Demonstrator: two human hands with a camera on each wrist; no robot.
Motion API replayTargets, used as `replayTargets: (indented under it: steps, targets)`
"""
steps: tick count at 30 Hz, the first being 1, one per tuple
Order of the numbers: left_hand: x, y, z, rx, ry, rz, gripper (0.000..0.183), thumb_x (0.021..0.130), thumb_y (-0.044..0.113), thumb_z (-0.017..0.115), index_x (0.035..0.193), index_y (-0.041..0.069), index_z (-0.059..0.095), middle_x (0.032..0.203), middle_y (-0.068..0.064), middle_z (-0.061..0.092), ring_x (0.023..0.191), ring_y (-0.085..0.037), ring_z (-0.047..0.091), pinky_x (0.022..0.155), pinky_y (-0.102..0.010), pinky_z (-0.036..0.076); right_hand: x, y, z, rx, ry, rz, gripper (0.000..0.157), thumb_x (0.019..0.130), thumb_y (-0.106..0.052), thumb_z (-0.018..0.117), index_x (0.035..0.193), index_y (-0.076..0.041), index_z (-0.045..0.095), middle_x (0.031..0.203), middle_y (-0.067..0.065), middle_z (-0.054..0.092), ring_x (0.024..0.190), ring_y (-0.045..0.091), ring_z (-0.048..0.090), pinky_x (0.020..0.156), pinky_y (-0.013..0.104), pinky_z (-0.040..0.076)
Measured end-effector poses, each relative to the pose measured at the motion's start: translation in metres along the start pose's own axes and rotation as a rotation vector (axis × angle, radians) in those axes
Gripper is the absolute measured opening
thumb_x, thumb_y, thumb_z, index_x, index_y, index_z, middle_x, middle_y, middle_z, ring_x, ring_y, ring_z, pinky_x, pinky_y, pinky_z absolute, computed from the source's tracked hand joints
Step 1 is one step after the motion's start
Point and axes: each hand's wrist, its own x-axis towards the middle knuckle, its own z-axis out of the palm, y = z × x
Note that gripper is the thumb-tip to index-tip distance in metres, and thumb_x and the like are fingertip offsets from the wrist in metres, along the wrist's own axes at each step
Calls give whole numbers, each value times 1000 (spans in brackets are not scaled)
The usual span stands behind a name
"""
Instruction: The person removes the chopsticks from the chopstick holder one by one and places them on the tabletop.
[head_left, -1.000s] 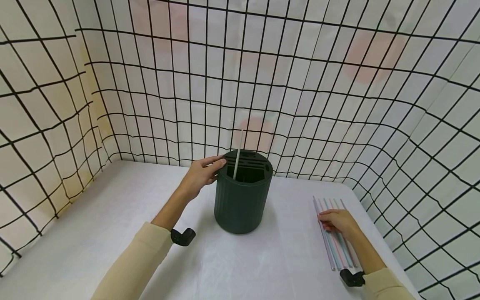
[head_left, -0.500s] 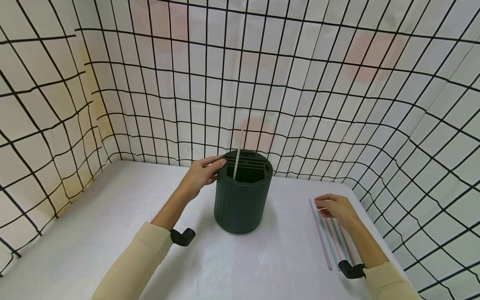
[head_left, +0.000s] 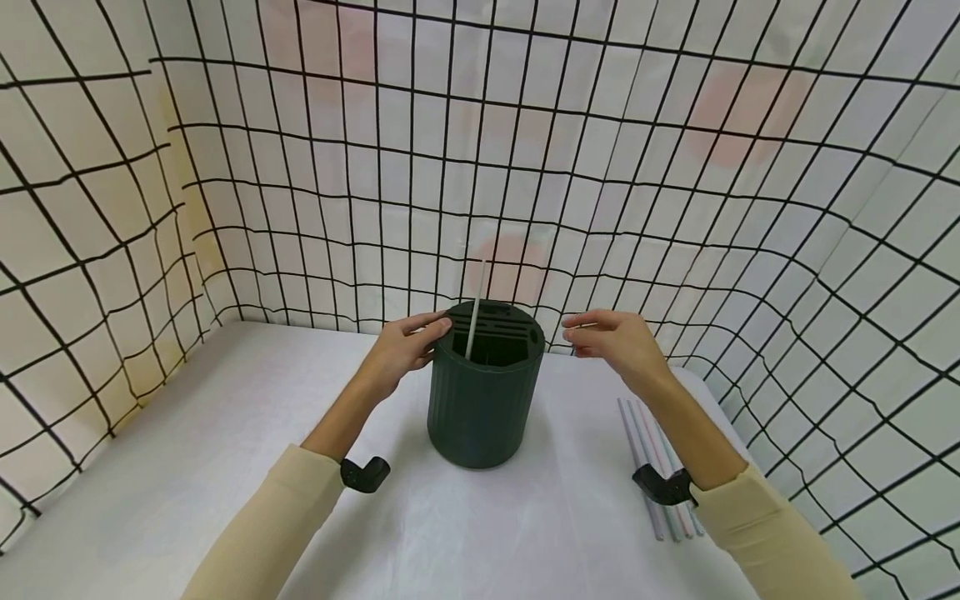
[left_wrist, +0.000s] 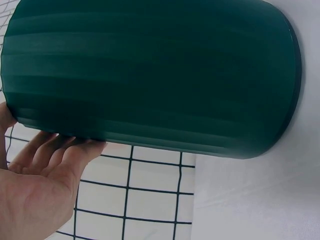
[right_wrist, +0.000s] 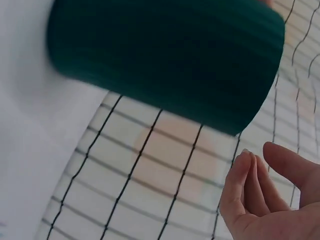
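A dark green ribbed pen holder (head_left: 480,417) stands upright on the white table, its top divided into slots and a larger opening. One thin whitish straw-like stick (head_left: 477,308) leans in that opening. My left hand (head_left: 405,350) steadies the holder from the left, thumb at the rim; in the left wrist view its bent fingers (left_wrist: 70,150) touch the ribbed side. Just right of the rim, my right hand (head_left: 618,342) hovers apart from the holder. The right wrist view shows a gap between its thumb and fingers (right_wrist: 240,185), with nothing seen in it.
Several pastel straw-like sticks (head_left: 641,433) lie side by side on the table (head_left: 570,500) at the right, partly hidden under my right forearm. Black wire mesh (head_left: 420,167) stands around the back and both sides, close behind the holder.
My right hand has left the pastel sticks and moved up and left to beside the pen holder's rim. The left hand, the holder and the stick in it stay put.
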Motion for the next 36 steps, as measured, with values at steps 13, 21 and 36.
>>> replayTargets:
  steps: [13,21,36]
  targets:
    - [0,1,1,-3,-7,3,57,99,40,66,147,11,55,146,-13,57,134,-28,57,107,-41,51,8,-49,60,52,-101,-173,31,94,-20,74,120,-3,73,119,12,74,101,31,73,94,40,60]
    - [-1,1,0,9,-15,9,58,99,43,65,147,12,55,147,-13,57,134,-28,57,108,-43,50,14,-57,86,-1,-77,-219,25,94,-20,75,115,-7,75,113,12,76,96,26,74,80,35,63]
    - [2,-2,0,16,-13,2,58,99,44,65,147,13,56,146,-14,58,133,-29,58,108,-44,50,18,-48,105,-96,40,-292,20,92,-25,77,106,-11,79,104,7,78,101,22,73,87,41,62]
